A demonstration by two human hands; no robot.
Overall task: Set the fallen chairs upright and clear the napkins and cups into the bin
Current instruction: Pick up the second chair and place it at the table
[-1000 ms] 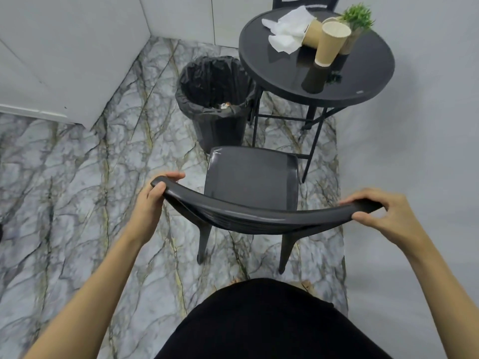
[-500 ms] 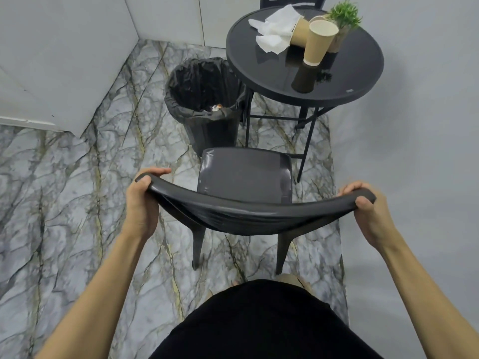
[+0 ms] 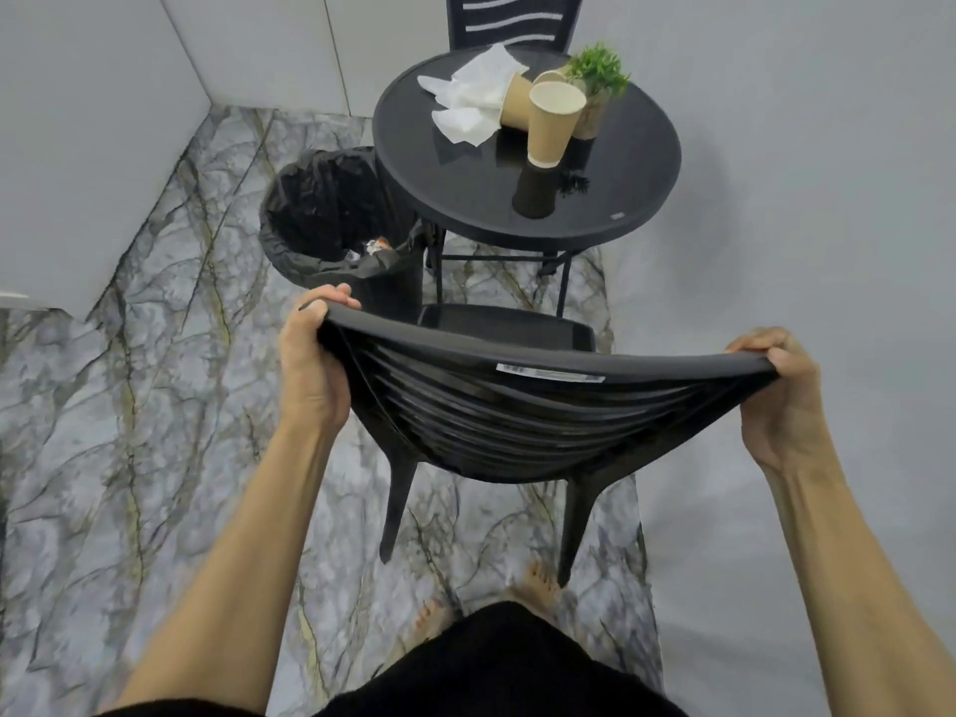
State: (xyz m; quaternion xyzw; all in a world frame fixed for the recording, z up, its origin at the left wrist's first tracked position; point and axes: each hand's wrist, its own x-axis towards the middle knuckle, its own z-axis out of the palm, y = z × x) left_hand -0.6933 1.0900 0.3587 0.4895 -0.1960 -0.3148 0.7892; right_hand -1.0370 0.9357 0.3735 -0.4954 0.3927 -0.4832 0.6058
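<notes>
Both hands, left hand (image 3: 310,364) and right hand (image 3: 781,395), clasp the top-rail ends of the black slatted plastic chair (image 3: 517,406), which stands on the marble floor (image 3: 129,458) before the round black table (image 3: 636,199).

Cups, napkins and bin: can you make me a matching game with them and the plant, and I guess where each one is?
Things:
1. upright cup
2. tipped cup
3. napkins
4. bin

Places or states:
A. on the floor, left of the table
B. standing on the table in front of the plant
C. crumpled white, at the tipped cup's base
D. lying on its side on the table

Pairs: 1-B, 2-D, 3-C, 4-A
</notes>
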